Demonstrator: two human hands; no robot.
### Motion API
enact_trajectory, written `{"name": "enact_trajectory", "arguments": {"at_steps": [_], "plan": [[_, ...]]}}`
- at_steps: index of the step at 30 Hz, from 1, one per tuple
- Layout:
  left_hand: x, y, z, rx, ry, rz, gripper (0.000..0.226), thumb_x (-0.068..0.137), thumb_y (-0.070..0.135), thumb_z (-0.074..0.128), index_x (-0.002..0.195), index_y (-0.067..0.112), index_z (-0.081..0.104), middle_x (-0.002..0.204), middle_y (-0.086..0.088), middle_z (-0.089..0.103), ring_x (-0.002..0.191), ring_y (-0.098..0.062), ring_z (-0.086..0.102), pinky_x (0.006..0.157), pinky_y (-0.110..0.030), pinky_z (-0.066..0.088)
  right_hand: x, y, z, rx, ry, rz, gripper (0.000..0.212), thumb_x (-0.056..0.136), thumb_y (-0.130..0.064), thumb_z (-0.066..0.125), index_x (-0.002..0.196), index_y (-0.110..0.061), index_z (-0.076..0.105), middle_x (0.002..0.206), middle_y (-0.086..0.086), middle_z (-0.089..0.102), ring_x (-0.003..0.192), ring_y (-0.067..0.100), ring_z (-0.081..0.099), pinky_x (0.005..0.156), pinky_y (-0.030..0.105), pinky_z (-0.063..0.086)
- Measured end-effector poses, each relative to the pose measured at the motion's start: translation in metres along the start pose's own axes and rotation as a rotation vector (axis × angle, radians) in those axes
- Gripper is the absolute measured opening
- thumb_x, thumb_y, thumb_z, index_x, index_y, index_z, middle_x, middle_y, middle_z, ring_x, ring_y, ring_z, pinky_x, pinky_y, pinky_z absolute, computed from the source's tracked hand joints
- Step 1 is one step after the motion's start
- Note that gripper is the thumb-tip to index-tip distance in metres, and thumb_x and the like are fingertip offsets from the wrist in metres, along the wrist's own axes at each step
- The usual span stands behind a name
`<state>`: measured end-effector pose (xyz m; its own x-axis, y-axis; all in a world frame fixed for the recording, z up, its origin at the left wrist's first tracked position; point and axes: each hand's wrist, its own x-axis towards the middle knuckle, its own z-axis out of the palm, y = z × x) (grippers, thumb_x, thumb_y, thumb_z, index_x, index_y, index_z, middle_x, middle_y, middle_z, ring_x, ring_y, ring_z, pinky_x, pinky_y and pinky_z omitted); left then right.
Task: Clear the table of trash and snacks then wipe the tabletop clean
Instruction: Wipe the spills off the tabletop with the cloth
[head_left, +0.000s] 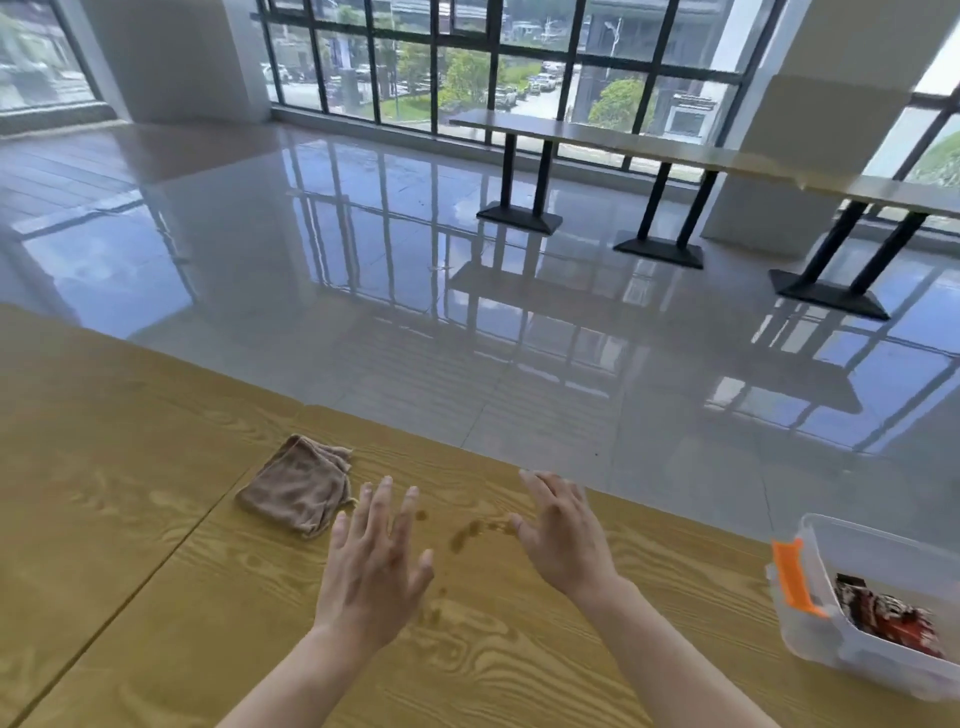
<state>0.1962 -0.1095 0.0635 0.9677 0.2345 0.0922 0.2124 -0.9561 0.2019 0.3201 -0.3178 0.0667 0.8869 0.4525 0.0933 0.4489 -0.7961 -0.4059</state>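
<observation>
A wood-grain worktop (156, 545) fills the near part of the view, and a dark seam runs across it to the left of both hands. Just left of the left hand's fingertips and a little beyond them lies a brown cloth (298, 486), folded into a rough square and flat on the worktop, not touched by either hand.

The left hand (376, 561) is held palm down over the worktop with its fingers straight and spread, holding nothing. Between the two hands the wood carries brown stains (467, 535), a smeared patch with smaller spots near it, and a few more spots sit by the left hand's wrist side. The right hand (563, 535) is also palm down with its fingers loosely spread, and it grips nothing. Whether either palm touches the wood cannot be told.

Well to the right of the right hand, at the edge of the view, stands a clear plastic box (810, 639) with an orange clip (792, 577) on its near rim. Inside it lie snack packets (893, 618) in dark red and white wrappers.

Beyond the hands, past the worktop's far edge, a glossy floor (363, 260) reflects tall windows (467, 62), and long tables (597, 137) on black legs stand to the far right
</observation>
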Motion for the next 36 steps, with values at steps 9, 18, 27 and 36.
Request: {"name": "enact_trajectory", "arguments": {"at_steps": [9, 18, 27, 36], "plan": [[-0.033, -0.204, 0.044, 0.146, -0.153, -0.062, 0.083, 0.094, 0.063, 0.002, 0.145, 0.014, 0.045, 0.15, -0.018, 0.041, 0.141, -0.038, 0.035, 0.108, -0.059, 0.037, 0.079, -0.141, 0.146, 0.023, -0.248, -0.173, 0.058, 0.097, -0.036, 0.058, 0.149, -0.022, 0.04, 0.152, -0.004, 0.042, 0.14, 0.024, 0.034, 0.111, 0.041, 0.038], [-0.036, -0.263, 0.102, 0.13, -0.213, 0.047, 0.077, 0.094, 0.07, 0.025, 0.155, 0.023, 0.022, 0.163, -0.012, 0.015, 0.15, -0.033, 0.006, 0.116, -0.06, 0.012, 0.159, -0.219, 0.264, -0.197, -0.415, -0.2, 0.073, 0.093, -0.075, 0.026, 0.154, -0.049, -0.004, 0.165, -0.004, -0.019, 0.15, 0.023, -0.023, 0.123, 0.052, -0.006], [-0.037, -0.272, 0.112, 0.079, -0.184, 0.051, 0.077, 0.092, 0.071, 0.025, 0.155, 0.028, 0.019, 0.164, -0.007, 0.01, 0.151, -0.027, -0.003, 0.118, -0.059, 0.01, 0.108, -0.205, 0.273, -0.235, -0.321, -0.097, 0.061, 0.095, -0.072, 0.007, 0.152, -0.054, -0.004, 0.163, -0.008, -0.025, 0.146, 0.016, -0.033, 0.12, 0.048, -0.016], [-0.043, -0.249, 0.108, 0.066, -0.175, 0.101, 0.078, 0.093, 0.065, 0.006, 0.153, 0.021, 0.028, 0.16, -0.014, 0.023, 0.15, -0.029, 0.005, 0.119, -0.055, 0.008, -0.112, -0.102, 0.202, -0.255, -0.231, -0.014, 0.055, 0.101, -0.067, 0.015, 0.153, -0.054, 0.003, 0.167, -0.005, -0.012, 0.152, 0.016, -0.018, 0.119, 0.045, -0.003]]}}
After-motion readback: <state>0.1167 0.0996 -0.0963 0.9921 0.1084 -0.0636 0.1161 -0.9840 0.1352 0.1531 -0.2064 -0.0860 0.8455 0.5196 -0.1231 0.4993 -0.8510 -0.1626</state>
